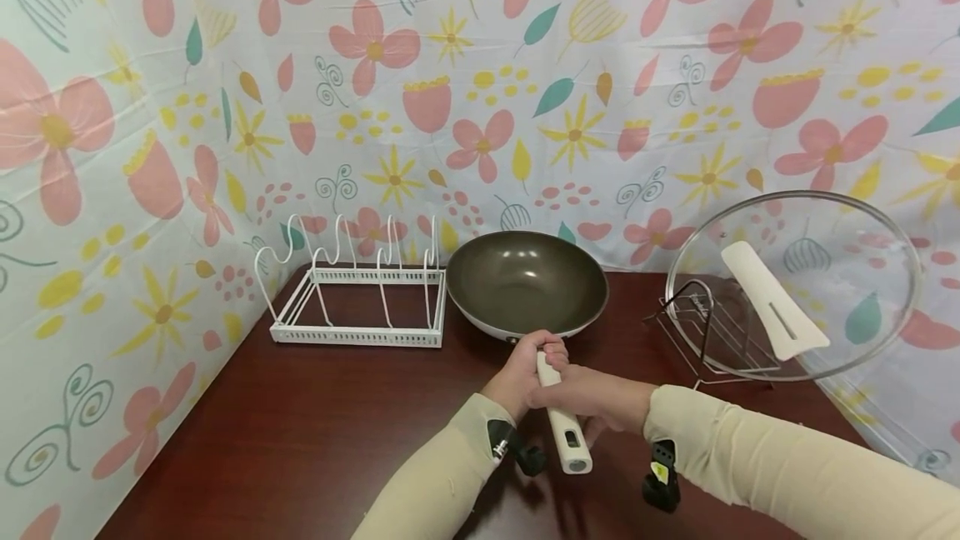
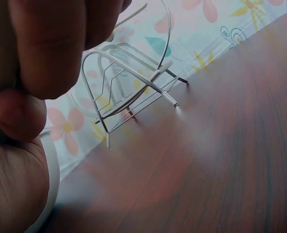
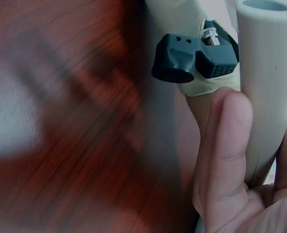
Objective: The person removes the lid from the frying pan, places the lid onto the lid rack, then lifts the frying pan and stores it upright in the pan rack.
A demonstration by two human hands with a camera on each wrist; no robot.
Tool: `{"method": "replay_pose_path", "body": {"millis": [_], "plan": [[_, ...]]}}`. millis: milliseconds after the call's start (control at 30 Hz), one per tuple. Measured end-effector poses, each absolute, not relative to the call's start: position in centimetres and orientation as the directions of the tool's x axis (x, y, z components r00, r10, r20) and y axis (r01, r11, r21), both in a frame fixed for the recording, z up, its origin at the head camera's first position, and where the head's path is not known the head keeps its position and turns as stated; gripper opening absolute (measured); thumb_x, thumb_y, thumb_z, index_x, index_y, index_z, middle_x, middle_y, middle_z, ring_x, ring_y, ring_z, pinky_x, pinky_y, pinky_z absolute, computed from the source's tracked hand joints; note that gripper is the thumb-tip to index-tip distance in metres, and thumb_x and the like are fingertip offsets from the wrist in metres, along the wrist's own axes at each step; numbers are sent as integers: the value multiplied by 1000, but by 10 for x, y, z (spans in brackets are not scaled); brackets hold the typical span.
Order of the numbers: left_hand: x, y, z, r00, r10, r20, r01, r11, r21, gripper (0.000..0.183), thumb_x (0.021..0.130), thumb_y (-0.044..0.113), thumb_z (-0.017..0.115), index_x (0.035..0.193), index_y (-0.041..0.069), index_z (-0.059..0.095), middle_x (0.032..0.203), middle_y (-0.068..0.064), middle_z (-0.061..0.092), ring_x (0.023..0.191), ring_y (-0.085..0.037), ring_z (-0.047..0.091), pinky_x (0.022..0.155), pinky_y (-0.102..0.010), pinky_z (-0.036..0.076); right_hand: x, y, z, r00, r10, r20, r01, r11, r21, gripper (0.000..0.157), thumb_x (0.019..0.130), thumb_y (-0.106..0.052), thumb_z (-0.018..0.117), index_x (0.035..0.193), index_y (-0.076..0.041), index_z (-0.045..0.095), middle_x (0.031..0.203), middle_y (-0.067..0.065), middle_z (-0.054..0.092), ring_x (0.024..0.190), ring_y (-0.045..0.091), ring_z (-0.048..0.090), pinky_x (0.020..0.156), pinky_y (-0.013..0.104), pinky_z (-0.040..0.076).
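Note:
A frying pan (image 1: 528, 282) with a dark inside and a pale outer wall is at the middle of the table, its long cream handle (image 1: 567, 440) pointing toward me. My left hand (image 1: 525, 373) grips that handle close to the pan's wall; its curled fingers (image 2: 49, 43) fill the upper left of the left wrist view. Just behind it, my right hand (image 1: 592, 397) holds the handle from the right side. In the right wrist view a finger (image 3: 231, 131) lies along the handle (image 3: 267, 73), and the handle's hollow end shows at the top.
Left of the pan stands a white rack (image 1: 356, 340) with several upright wire dividers. At the right, a glass lid (image 1: 862, 273) with a cream grip (image 1: 772, 298) leans in a metal wire stand (image 1: 705, 332). Flowered cloth (image 1: 480, 65) hangs behind the dark red table (image 1: 300, 440).

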State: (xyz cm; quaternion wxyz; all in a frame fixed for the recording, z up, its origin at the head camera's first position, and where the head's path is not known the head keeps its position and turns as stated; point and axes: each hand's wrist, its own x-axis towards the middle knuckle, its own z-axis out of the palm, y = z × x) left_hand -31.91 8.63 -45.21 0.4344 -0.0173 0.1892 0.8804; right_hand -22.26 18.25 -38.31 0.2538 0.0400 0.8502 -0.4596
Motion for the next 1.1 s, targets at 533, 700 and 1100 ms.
{"method": "replay_pose_path", "body": {"millis": [533,700,1100], "plan": [[-318,88,-453,-584,795,-163,-793,-517,321,41,100,11,33,59,15,35,52,9,36,39,-3,41,46,-11,35,-220,196,-377,-881,-190,-433,172,724,-668,48,91,-56,61,96,-8,61,71,12,67,47,26,63,46,39,54],[-319,88,-454,-594,790,-154,-780,-518,351,40,99,11,34,59,15,36,53,9,37,39,-3,43,47,-9,35,-219,197,-376,-891,-170,-421,153,759,-632,52,92,-57,57,82,-7,64,62,16,66,45,26,63,46,40,55],[-321,86,-455,-625,758,-188,-764,-544,348,41,99,11,35,59,15,36,53,9,36,39,-4,41,47,-11,32,-225,213,-383,-929,-357,-97,-267,828,-493,56,97,-64,51,68,-17,58,53,-2,58,43,17,57,45,33,47]]}}
